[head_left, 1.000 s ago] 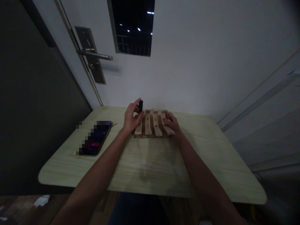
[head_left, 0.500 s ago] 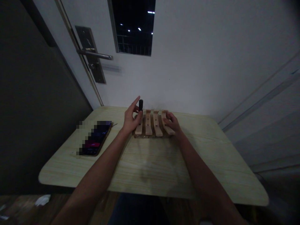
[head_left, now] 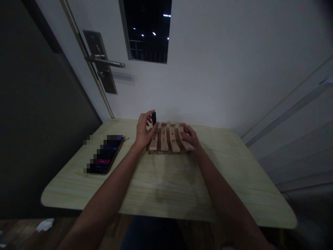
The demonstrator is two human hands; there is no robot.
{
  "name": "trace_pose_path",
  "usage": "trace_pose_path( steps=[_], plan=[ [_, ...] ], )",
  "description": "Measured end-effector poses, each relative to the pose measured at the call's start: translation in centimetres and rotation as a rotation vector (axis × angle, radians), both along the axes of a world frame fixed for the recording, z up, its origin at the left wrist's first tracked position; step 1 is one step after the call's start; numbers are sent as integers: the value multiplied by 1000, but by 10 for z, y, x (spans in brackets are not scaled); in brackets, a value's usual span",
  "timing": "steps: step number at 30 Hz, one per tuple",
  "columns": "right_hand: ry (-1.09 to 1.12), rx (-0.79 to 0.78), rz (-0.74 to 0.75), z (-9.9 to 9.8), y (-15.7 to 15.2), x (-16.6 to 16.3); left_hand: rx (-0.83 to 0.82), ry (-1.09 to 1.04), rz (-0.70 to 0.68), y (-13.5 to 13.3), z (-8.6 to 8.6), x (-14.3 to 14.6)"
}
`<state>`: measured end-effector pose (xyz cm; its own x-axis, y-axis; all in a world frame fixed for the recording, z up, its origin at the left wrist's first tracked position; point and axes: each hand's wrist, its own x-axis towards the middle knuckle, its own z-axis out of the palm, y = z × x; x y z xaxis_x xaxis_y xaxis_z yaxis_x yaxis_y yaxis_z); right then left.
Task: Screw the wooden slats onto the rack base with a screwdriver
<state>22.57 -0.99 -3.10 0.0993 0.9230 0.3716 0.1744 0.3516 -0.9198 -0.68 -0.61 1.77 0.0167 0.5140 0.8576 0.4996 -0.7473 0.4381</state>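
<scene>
While both bare forearms reach away from the camera across a pale wood-grain worktop, the two hands meet at a small wooden rack lying at the far edge, close to a white wall. The rack is made of four light wooden slats running near to far, set side by side on crosspieces, with small dark holes along the slats.

The left hand sits at the rack's left end. Its fingers curl around a small black object, pinching it between thumb and fingertips. This dark piece stands roughly upright just above the far left corner of the rack; whether its lower end touches the wood cannot be told in the dim light.

The right hand rests on the rack's right end, palm down, fingers bent loosely over the rightmost slat and pressing on it without closing around anything.

To the left of the rack, well apart from it, a smartphone lies flat on the worktop with its screen lit in dark purple and red; part of it is blurred out.

Beyond the worktop, at far left, a white door carries a metal lever handle on a long plate. To its right, a dark window in the wall shows a few small points of light.
</scene>
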Motion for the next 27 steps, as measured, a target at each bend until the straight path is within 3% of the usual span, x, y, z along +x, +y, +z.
trace_pose_path(
  steps=[12,17,27],
  plan=[
    [-10,-8,-2,-2,1,2,-33,1,-73,-4,1,0],
    [7,-14,-5,-2,1,1,16,22,-31,-5,3,1],
    [-27,-12,-6,0,0,1,-48,21,3,0,-2,-2]
  ],
)
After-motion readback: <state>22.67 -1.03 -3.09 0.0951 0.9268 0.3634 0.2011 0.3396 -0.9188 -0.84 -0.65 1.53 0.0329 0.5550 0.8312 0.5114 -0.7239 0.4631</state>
